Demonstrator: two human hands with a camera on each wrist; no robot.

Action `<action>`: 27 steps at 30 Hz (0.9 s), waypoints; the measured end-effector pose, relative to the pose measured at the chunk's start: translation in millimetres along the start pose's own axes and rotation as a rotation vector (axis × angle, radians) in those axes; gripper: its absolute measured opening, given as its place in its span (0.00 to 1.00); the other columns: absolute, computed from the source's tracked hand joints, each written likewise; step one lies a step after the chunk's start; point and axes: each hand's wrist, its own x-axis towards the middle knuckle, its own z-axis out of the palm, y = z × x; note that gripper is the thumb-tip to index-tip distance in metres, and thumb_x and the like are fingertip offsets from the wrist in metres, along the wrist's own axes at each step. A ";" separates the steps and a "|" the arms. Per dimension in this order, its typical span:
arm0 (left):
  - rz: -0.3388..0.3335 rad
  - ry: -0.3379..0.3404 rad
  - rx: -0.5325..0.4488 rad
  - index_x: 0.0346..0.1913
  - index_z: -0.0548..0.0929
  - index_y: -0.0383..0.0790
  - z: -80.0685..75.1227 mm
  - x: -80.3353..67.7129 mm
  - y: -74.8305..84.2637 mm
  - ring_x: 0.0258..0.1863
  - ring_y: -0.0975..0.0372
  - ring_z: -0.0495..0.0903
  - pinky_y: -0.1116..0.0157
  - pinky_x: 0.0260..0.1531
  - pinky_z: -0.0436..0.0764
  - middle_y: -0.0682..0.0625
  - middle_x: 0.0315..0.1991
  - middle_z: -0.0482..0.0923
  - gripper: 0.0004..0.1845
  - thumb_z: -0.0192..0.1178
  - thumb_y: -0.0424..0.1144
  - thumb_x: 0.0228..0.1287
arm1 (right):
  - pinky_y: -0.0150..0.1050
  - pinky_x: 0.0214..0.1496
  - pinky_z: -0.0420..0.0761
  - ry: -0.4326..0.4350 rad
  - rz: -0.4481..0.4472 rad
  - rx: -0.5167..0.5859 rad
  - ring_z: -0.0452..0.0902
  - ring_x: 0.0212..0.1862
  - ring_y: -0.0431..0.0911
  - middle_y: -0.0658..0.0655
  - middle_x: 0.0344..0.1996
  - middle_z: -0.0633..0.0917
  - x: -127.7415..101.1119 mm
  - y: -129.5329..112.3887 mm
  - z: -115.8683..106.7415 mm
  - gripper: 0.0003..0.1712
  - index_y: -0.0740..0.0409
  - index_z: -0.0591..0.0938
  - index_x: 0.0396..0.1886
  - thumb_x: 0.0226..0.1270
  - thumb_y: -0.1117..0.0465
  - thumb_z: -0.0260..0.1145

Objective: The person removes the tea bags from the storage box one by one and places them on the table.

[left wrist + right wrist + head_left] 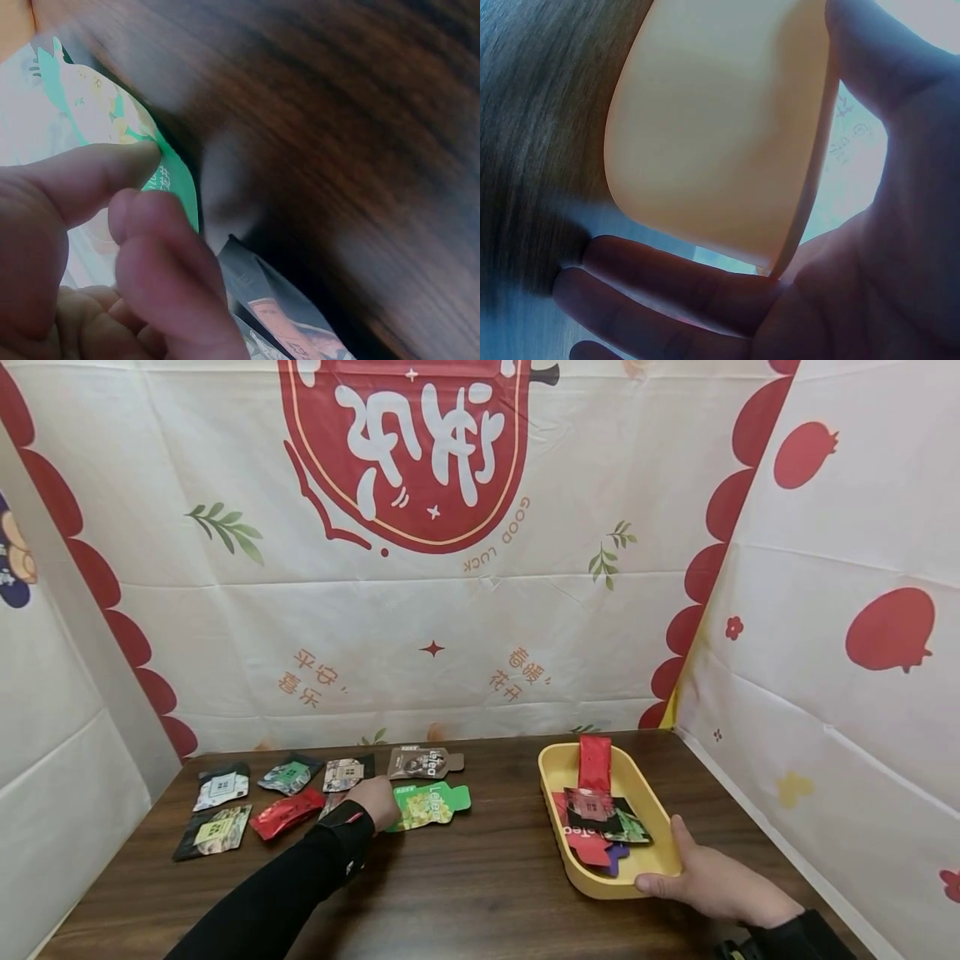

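My left hand [373,802] is at the left end of a green packet [429,805] with a yellow fruit print. In the left wrist view, the thumb [135,161] overlaps the packet's edge and the other fingers are bent; whether they pinch it is unclear. Beside them lies a dark pouch with a pinkish label [289,326], mostly hidden by the hand in the head view. With my right hand [712,877] I hold the near right corner of a yellow tray [651,860], thumb and fingers on either side. Inside are a red sachet [595,762] and several pouches and packets.
A brown packet [420,763] lies behind the green one. Further left are a red sachet [287,812] and several dark pouches, among them one with a green label [291,774]. Printed cloth [487,618] hangs behind and beside the wooden table [480,885].
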 end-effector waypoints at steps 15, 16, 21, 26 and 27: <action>0.394 0.158 0.038 0.36 0.81 0.36 -9.8 -3.2 71.0 0.26 0.57 0.75 0.58 0.33 0.75 0.50 0.27 0.76 0.08 0.60 0.38 0.67 | 0.62 0.54 0.72 0.001 0.006 0.009 0.74 0.55 0.63 0.84 0.57 0.70 -0.6 1.0 1.1 0.74 0.87 0.38 0.69 0.60 0.30 0.66; 0.450 0.186 0.040 0.42 0.82 0.34 -5.1 -2.3 81.3 0.30 0.57 0.78 0.58 0.36 0.77 0.48 0.30 0.78 0.10 0.61 0.40 0.68 | 0.62 0.54 0.72 0.002 0.006 0.011 0.74 0.55 0.63 0.84 0.57 0.70 -0.9 1.1 1.4 0.74 0.87 0.38 0.69 0.60 0.30 0.66; 0.660 0.249 0.135 0.63 0.76 0.37 17.2 -5.1 139.0 0.56 0.54 0.77 0.56 0.56 0.74 0.44 0.56 0.80 0.30 0.60 0.57 0.69 | 0.62 0.54 0.72 -0.004 0.010 0.022 0.74 0.55 0.62 0.84 0.57 0.70 -1.7 0.5 2.5 0.74 0.87 0.38 0.69 0.60 0.30 0.66; 0.760 0.255 0.222 0.75 0.64 0.41 30.7 -8.8 192.1 0.69 0.58 0.65 0.58 0.64 0.66 0.47 0.69 0.69 0.43 0.58 0.65 0.66 | 0.62 0.53 0.73 -0.005 -0.009 0.027 0.74 0.55 0.62 0.83 0.58 0.70 -2.5 1.0 0.6 0.73 0.87 0.38 0.69 0.61 0.31 0.66; 0.769 0.247 0.234 0.76 0.62 0.41 32.2 -9.0 201.1 0.70 0.59 0.63 0.58 0.64 0.66 0.48 0.70 0.68 0.44 0.58 0.65 0.66 | 0.62 0.53 0.73 -0.002 -0.018 0.025 0.74 0.55 0.62 0.83 0.58 0.70 -3.1 1.2 0.0 0.73 0.87 0.38 0.69 0.61 0.31 0.66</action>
